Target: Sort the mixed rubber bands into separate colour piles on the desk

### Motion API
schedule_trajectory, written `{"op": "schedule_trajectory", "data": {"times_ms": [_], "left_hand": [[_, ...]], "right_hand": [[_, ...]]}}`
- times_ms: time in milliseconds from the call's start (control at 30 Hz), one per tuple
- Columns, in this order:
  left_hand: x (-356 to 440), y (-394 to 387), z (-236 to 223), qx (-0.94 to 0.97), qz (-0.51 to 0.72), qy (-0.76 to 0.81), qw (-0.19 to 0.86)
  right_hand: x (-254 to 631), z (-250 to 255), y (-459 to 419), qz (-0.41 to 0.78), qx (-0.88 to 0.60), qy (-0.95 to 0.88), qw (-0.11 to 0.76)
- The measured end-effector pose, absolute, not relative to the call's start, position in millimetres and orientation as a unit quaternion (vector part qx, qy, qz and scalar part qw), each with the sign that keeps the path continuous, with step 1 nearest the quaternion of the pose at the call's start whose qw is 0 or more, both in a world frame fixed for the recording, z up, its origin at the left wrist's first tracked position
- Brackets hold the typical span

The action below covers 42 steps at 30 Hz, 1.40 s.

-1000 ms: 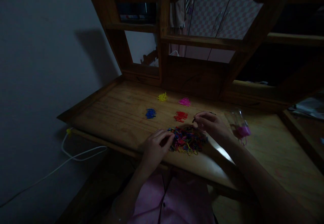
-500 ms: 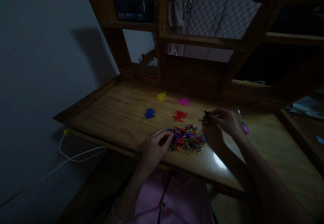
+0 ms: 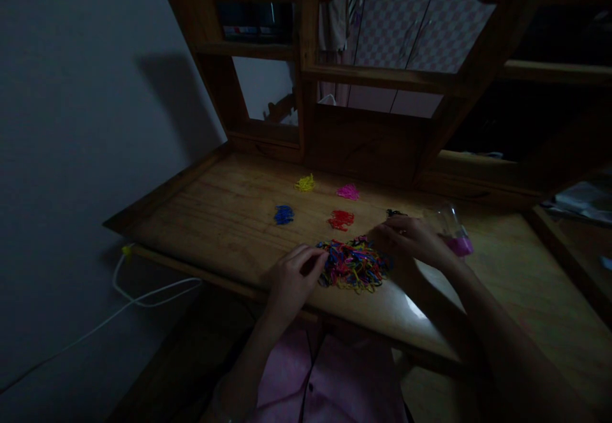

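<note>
Mixed pile (image 3: 356, 267) of small looped pcs sits near the front edge of the wooden desk (image 3: 215, 206), between the hands. L hand (image 3: 291, 276) is at its left edge, thumb & index curled nearly together; R hand (image 3: 414, 238) is at its upper right, fingers loosely bent & close together; can't tell if either has a pc. Beyond lie the blue heap (image 3: 284, 214), yellow heap (image 3: 305, 183), pink heap (image 3: 349, 192) & red heap (image 3: 341, 220), w/ the black heap (image 3: 396, 213) partly behind R hand and a clear container (image 3: 448, 219) to the right. Pcs look v. light & thin, prob. hard to break (bands or coated clips, too dim to say), so stiffness is unclear. Loops overlap & may snag; best grip = fingertip pinch on an exposed outer curve, lifted gently.
</note>
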<state>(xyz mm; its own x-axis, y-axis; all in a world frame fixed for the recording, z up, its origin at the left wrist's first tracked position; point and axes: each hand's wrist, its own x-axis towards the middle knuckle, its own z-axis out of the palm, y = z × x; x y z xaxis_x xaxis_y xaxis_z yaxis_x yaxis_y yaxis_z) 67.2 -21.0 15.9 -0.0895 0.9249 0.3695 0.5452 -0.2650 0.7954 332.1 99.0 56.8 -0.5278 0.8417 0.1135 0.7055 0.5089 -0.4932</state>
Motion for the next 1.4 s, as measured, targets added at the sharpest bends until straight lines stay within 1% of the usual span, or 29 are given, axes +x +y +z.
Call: {"op": "schedule_trajectory", "data": {"times_ms": [233, 300, 400, 533, 633, 1167, 1300, 1400], "left_hand": [[66.8, -21.2, 15.5, 0.646, 0.466, 0.573, 0.194], [66.8, -21.3, 16.0, 0.646, 0.464, 0.573, 0.197], [66.8, -21.3, 17.2, 0.648, 0.460, 0.574, 0.198], [66.8, -21.4, 17.4, 0.649, 0.459, 0.574, 0.197], [66.7, -21.7, 16.5, 0.649, 0.457, 0.573, 0.205], [66.3, -20.1, 13.7, 0.650, 0.472, 0.565, 0.190], [66.3, -20.8, 14.6, 0.647, 0.467, 0.569, 0.199], [66.2, -21.6, 15.2, 0.646, 0.465, 0.572, 0.197]], "right_hand": [[337.0, 53.6, 100.7, 0.139, -0.470, -0.848, 0.201], [334.1, 56.7, 97.6, 0.144, -0.458, -0.850, 0.215], [322.9, 60.2, 90.0, 0.177, -0.400, -0.869, 0.231], [305.9, 53.9, 82.2, 0.183, -0.321, -0.905, 0.212], [301.4, 47.1, 81.0, 0.175, -0.313, -0.912, 0.200], [311.7, 54.8, 83.6, 0.271, -0.344, -0.877, 0.199], [315.0, 56.6, 86.0, 0.311, -0.348, -0.862, 0.196], [316.3, 56.4, 87.6, 0.366, -0.349, -0.841, 0.192]]}}
